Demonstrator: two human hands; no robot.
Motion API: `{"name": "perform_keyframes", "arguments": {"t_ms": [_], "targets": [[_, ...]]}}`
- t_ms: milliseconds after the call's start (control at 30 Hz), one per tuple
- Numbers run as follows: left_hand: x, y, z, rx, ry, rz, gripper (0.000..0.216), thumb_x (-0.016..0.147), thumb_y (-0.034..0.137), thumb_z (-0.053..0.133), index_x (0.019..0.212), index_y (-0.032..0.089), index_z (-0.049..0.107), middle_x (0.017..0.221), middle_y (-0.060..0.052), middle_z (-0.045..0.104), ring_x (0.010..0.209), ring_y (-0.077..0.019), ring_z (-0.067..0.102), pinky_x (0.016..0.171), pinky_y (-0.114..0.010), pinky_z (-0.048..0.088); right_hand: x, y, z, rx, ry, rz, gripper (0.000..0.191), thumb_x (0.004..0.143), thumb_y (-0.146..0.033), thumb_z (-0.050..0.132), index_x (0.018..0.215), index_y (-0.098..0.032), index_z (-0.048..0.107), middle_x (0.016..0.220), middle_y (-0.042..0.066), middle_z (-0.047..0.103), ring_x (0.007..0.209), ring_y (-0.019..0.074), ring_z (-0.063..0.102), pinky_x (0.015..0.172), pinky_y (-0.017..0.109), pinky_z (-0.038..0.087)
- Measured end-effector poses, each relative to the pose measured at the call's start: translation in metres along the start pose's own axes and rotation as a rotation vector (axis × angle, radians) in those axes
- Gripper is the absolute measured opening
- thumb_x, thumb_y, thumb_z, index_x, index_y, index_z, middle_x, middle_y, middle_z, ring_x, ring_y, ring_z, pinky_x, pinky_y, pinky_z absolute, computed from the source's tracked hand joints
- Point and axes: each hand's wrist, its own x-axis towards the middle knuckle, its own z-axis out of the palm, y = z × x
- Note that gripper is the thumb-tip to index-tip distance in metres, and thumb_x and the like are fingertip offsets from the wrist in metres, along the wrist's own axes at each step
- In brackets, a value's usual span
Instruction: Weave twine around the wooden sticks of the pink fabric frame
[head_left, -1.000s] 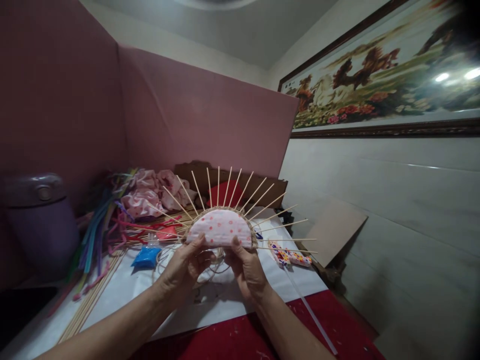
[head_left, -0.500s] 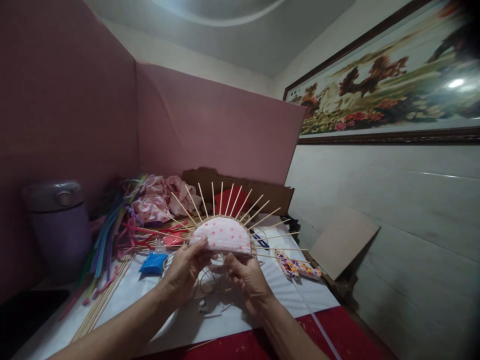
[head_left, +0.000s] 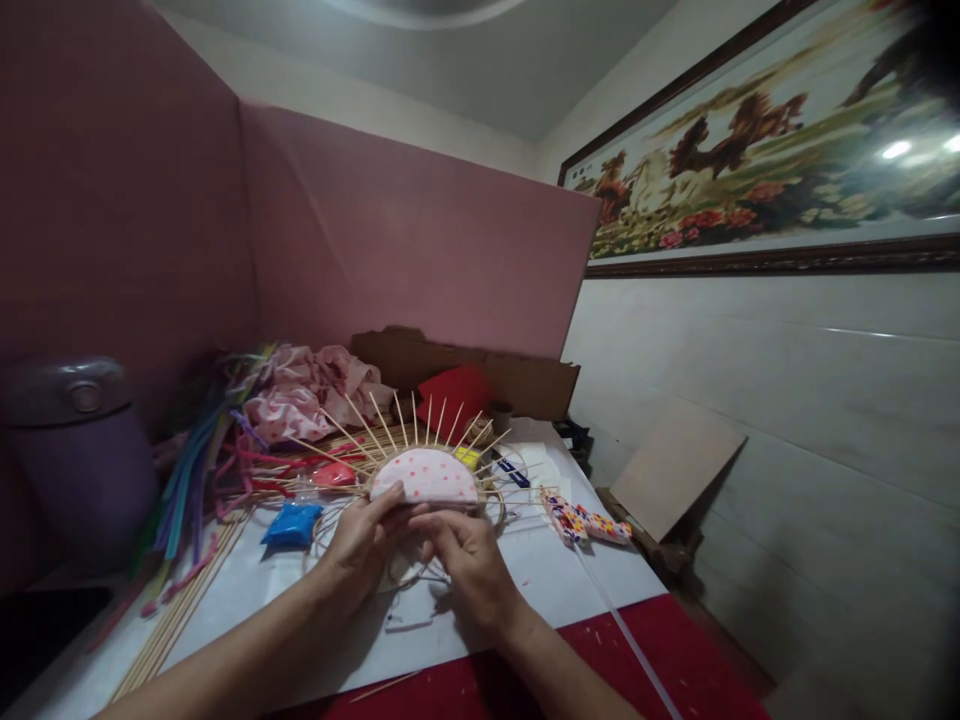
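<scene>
A half-round piece (head_left: 426, 480) covered in pale pink fabric with pink-red dots is held upright over the table. Thin wooden sticks (head_left: 380, 420) fan out from its curved rim. My left hand (head_left: 358, 540) is closed on its lower left corner, thumb on the front face. Just under the straight bottom edge, my right hand (head_left: 474, 570) is pinched, its fingertips close to those of my left. What lies between the right fingertips is hidden. Coiled cord (head_left: 405, 580) and a small whitish piece (head_left: 409, 625) lie beneath the hands.
A blue packet (head_left: 292, 525), a red packet (head_left: 334, 473), pipe cleaners (head_left: 180, 500) and long sticks (head_left: 180, 610) lie left. Pink dotted cloth (head_left: 300, 395) and cardboard (head_left: 525, 380) are behind. Flowered fabric (head_left: 589, 525) lies right; a purple tumbler (head_left: 79, 480) stands far left.
The half-round piece has moved lower and tips away, its sticks looking shorter. My right hand has shifted left along the bottom edge, toward my left fingers. The view has turned slightly right.
</scene>
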Motion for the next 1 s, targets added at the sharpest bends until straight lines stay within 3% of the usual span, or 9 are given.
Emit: {"name": "perform_keyframes", "arguments": {"t_ms": [167, 367, 633, 1000], "targets": [[-0.003, 0.006, 0.006, -0.002, 0.076, 0.064, 0.010, 0.070, 0.008, 0.066, 0.079, 0.010, 0.063, 0.079, -0.012, 0.071, 0.075, -0.0195, 0.068, 0.071, -0.026, 0.054, -0.005, -0.001, 0.001, -0.196, -0.073, -0.151, 0.015, 0.078, -0.021, 0.063, 0.085, -0.025, 0.075, 0.069, 0.001, 0.067, 0.064, 0.0153, 0.058, 0.062, 0.026, 0.042], [0.005, -0.001, 0.008, 0.063, 0.178, -0.002, 0.006, 0.072, 0.005, 0.060, 0.076, 0.010, 0.061, 0.073, -0.014, 0.071, 0.072, -0.0207, 0.069, 0.069, -0.028, 0.056, -0.002, 0.001, 0.002, -0.193, 0.044, -0.079, 0.015, 0.063, -0.004, 0.068, 0.060, -0.018, 0.070, 0.060, -0.001, 0.064, 0.059, 0.0132, 0.056, 0.059, 0.024, 0.040], [0.010, -0.010, -0.002, 0.073, 0.066, 0.001, 0.016, 0.069, 0.012, 0.068, 0.083, 0.005, 0.064, 0.086, -0.019, 0.072, 0.076, -0.0232, 0.069, 0.080, -0.034, 0.053, -0.003, 0.001, 0.001, -0.240, 0.071, 0.035, 0.022, 0.061, -0.005, 0.068, 0.052, -0.017, 0.052, 0.051, -0.006, 0.051, 0.051, 0.0098, 0.046, 0.052, 0.022, 0.034], [-0.003, -0.005, 0.005, 0.082, -0.005, 0.077, 0.019, 0.065, 0.019, 0.073, 0.079, 0.008, 0.067, 0.082, -0.017, 0.072, 0.075, -0.0247, 0.069, 0.076, -0.035, 0.052, -0.004, 0.000, 0.000, -0.285, 0.117, 0.065, 0.023, 0.063, -0.009, 0.064, 0.053, -0.018, 0.046, 0.051, -0.006, 0.048, 0.051, 0.0108, 0.044, 0.053, 0.023, 0.033]]}}
